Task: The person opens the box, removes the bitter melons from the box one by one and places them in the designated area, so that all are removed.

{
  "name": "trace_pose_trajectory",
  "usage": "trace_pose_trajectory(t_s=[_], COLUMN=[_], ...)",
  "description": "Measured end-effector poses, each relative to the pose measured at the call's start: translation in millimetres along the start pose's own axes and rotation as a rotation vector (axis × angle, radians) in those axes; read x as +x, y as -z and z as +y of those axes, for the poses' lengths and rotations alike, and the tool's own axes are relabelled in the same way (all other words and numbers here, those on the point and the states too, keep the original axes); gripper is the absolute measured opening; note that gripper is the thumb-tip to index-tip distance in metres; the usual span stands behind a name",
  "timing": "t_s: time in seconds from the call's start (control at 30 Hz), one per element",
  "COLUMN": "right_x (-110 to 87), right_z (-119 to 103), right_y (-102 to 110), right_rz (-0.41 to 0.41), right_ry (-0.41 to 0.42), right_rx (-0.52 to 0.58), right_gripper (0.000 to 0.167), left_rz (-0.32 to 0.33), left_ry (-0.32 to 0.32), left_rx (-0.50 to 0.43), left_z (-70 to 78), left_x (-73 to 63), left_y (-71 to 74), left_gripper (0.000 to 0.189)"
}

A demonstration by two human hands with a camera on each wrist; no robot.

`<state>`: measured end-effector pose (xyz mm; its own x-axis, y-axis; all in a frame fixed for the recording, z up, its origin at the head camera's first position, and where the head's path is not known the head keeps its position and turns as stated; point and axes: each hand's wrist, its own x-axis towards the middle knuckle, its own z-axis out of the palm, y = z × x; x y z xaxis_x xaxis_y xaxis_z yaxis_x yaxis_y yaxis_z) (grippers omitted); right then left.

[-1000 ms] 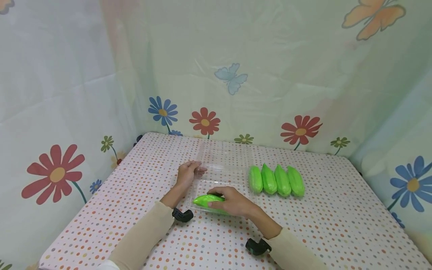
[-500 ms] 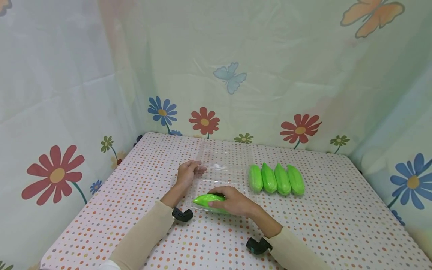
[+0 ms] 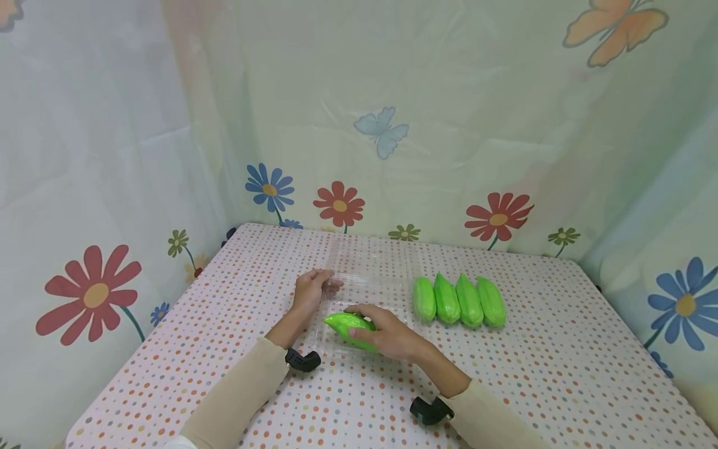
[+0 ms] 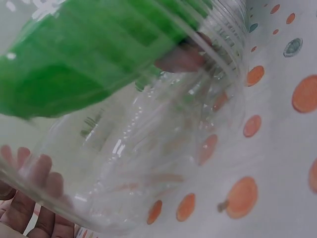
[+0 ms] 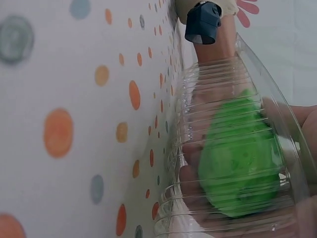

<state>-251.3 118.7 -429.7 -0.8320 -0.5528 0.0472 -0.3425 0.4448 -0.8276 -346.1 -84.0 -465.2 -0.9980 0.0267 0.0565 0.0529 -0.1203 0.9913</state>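
Observation:
A clear plastic clamshell box point(image 3: 328, 343) lies unfolded on the table, its lid point(image 3: 373, 252) to the back. My right hand point(image 3: 387, 333) grips a shiny green bitter melon point(image 3: 343, 323) over the front half, thumb on the near side and fingers over the far side. The melon's pointed end faces left and is slightly raised. Through the box wall in the right wrist view, the melon point(image 5: 240, 158) shows bright green. My left hand point(image 3: 310, 292) holds the box's left edge; in the left wrist view its fingers point(image 4: 42, 168) show partly through the plastic.
Several more green bitter melons point(image 3: 447, 299) lie side by side just right of the box. A dotted cloth covers the table point(image 3: 561, 349). Flower-printed curtains point(image 3: 415, 181) stand behind and at both sides.
My right hand has lifted and tilted the melon a little, so its pointed end sits higher and more of it shows. My left hand stays in place on the box.

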Motion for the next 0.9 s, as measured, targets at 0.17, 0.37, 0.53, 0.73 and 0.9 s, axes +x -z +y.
trace_pose_trajectory(t_s=[0.17,0.37,0.53,0.73,0.9], right_x=[0.0,-0.2,1.5,1.8,1.9], right_z=[1,-2,-3,-2,-3], right_y=[1,3,5,8,11], right_rz=[0.043,0.127,0.19,0.278,0.314], right_ry=[0.014,0.033,0.053,0.034,0.047], right_rx=[0.017,0.036,0.035,0.046,0.086], right_gripper=[0.049,0.048,0.046,0.045,0.044], left_rz=[-0.005,0.004,0.004,0.006,0.028], left_ry=[0.009,0.016,0.013,-0.003,-0.007], left_rx=[-0.002,-0.005,-0.017,-0.009,-0.001], left_z=[-1.5,-0.8,0.9,-0.1,-2.4], left_x=[-0.1,0.3,-0.3,0.2,0.1], left_y=[0.4,-0.2,-1.0,-0.5,0.0], left_gripper=[0.034,0.034,0.034,0.032,0.032])
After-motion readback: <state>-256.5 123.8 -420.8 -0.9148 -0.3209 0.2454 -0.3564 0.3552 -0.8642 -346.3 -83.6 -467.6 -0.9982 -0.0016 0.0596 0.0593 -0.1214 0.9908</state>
